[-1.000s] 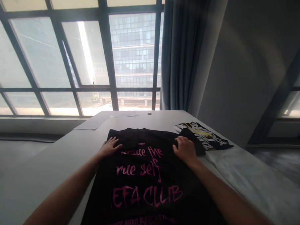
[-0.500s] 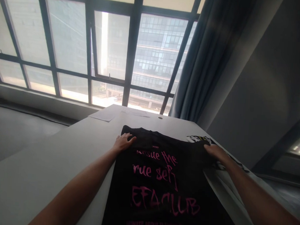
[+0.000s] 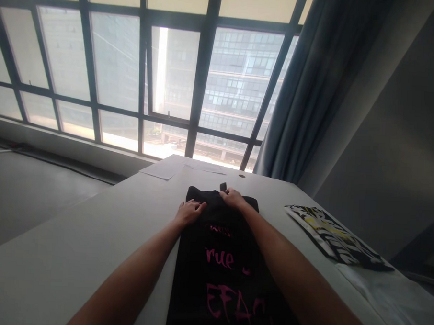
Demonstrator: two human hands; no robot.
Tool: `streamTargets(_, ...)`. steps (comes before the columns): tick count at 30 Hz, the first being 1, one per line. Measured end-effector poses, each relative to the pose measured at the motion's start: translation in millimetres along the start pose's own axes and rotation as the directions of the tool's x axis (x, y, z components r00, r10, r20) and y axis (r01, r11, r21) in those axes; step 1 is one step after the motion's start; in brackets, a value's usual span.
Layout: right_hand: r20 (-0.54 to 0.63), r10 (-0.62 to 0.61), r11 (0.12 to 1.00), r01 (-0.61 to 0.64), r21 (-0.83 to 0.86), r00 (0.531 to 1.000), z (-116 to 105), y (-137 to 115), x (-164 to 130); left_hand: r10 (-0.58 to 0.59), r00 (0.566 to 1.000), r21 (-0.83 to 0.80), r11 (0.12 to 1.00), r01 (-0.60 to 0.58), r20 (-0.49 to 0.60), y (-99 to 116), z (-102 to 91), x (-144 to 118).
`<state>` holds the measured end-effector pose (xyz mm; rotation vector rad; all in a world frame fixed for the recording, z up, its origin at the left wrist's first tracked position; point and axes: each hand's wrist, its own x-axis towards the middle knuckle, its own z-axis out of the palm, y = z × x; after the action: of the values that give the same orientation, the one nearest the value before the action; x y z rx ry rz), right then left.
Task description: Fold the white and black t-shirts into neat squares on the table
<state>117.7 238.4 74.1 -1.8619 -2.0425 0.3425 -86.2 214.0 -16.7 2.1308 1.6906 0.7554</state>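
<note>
A black T-shirt [image 3: 192,276] with pink lettering lies on the white table, its right side folded over toward the middle and covering part of the print. My left hand [image 3: 191,212] rests flat on the upper left of the shirt, fingers stretched out. Near the top centre, my right hand [image 3: 232,197] pinches the folded-over fabric. A small dark bit of cloth sticks up beyond its fingers. My right forearm hides part of the shirt's right half.
A folded black-and-white garment [image 3: 329,232] with yellow marks lies to the right. Nearer me is pale fabric [image 3: 383,296] at the table's right side. Sheets of paper [image 3: 162,168] lie at the far end of the white table [image 3: 135,226]; windows and a curtain [image 3: 306,99] stand behind.
My right hand has moved left, bringing the shirt's right side over toward the middle. My left hand stays on the upper left. The patterned garment now shows more fully.
</note>
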Motion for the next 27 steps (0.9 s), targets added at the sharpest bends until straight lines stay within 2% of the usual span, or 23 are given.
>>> streamTargets(1, 0.111, -0.043, 0.998, 0.037, 0.057, 0.993, 13, -6, -3, 0.001, 1.0, 0.004, 1.0, -0.001, -0.001, -1, 0.5, 0)
streamTargets(3, 0.209, -0.136, 0.983, 0.106, 0.15, 0.968, 31, -11, -12, 0.007, 1.0, 0.01, 1.0, -0.007, 0.002, -1, 1.0, 0)
streamTargets(5, 0.181, -0.195, 0.972, 0.165, 0.167, 0.964, 35, -3, -21, 0.015, 1.0, 0.021, 1.0, -0.015, 0.002, 0, 1.0, -2)
streamTargets(7, 0.094, -0.183, 0.982, 0.178, 0.057, 0.979, 29, 13, -27, 0.048, 0.998, 0.043, 0.998, -0.046, -0.04, 4, 0.3, -6)
streamTargets(10, -0.018, -0.067, 0.973, 0.061, -0.224, 0.998, 15, 46, -30, 0.203, 0.975, 0.089, 0.977, -0.195, -0.095, 10, -1.7, -12)
streamTargets(12, -0.046, 0.03, 0.943, -0.043, -0.331, 0.998, 10, 69, -29, 0.336, 0.941, 0.096, 0.939, -0.331, -0.038, 14, -3.3, -15)
streamTargets(15, 0.02, 0.156, 0.922, -0.138, -0.361, 0.988, 11, 100, -25, 0.442, 0.892, 0.069, 0.891, -0.449, 0.093, 17, -5.1, -17)
streamTargets(19, 0.124, 0.29, 0.914, -0.237, -0.331, 0.949, 18, 127, -20, 0.459, 0.878, 0.057, 0.881, -0.469, 0.134, 15, -6.6, -15)
streamTargets(23, 0.079, 0.3, 0.898, -0.254, -0.36, 0.951, 24, 127, -16, 0.438, 0.883, 0.029, 0.893, -0.448, 0.167, 12, -6.5, -13)
streamTargets(25, 0.045, 0.247, 0.903, -0.213, -0.372, 0.968, 29, 117, -15, 0.409, 0.891, 0.019, 0.907, -0.42, 0.196, 11, -5.2, -13)
streamTargets(27, 0.069, 0.184, 0.929, -0.15, -0.339, 0.981, 37, 106, -18, 0.385, 0.894, 0.017, 0.917, -0.399, 0.228, 10, -3.7, -13)
